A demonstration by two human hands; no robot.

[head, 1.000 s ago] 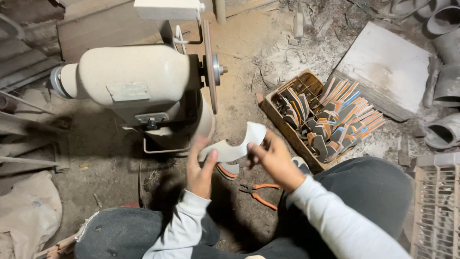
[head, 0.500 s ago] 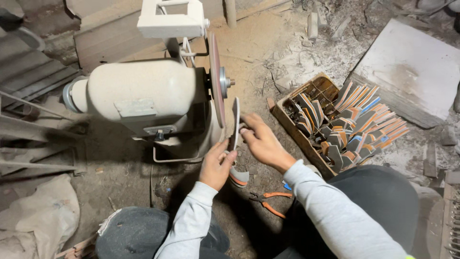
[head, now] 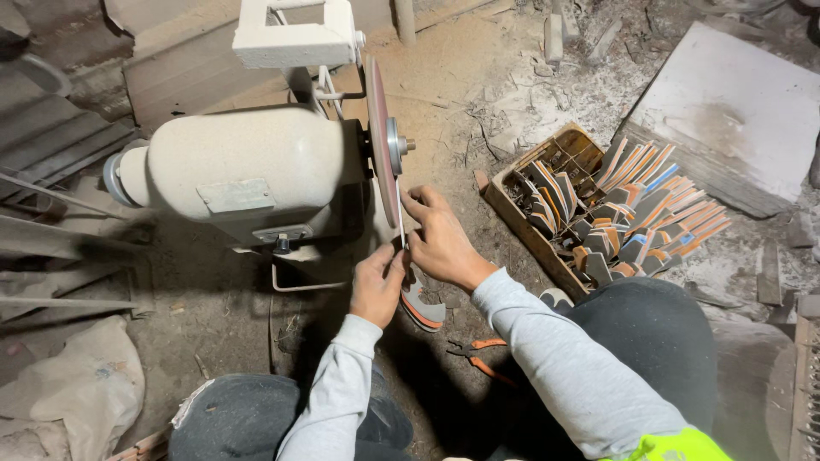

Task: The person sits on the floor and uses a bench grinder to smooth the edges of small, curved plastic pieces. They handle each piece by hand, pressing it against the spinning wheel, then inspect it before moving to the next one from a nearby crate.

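Note:
Both hands hold a thin white flat piece [head: 400, 224] edge-on against the lower rim of a reddish grinding disc [head: 379, 141]. My left hand [head: 378, 284] pinches its lower end. My right hand [head: 440, 241] grips it from the right, fingers near the disc. The disc is mounted on a dusty cream motor housing [head: 243, 175]. Just below my hands lie grey shoe-sole pieces with orange edges [head: 424, 306].
A wooden crate [head: 571, 203] of several sole pieces, grey, orange and blue, stands to the right. Orange-handled pliers [head: 480, 356] lie on the dirt floor by my right knee. A grey slab [head: 736, 111] is at the far right, a sack [head: 64, 388] at the lower left.
The white piece was held flat in front of the machine. My hands turned it on edge and raised it up to the disc's rim.

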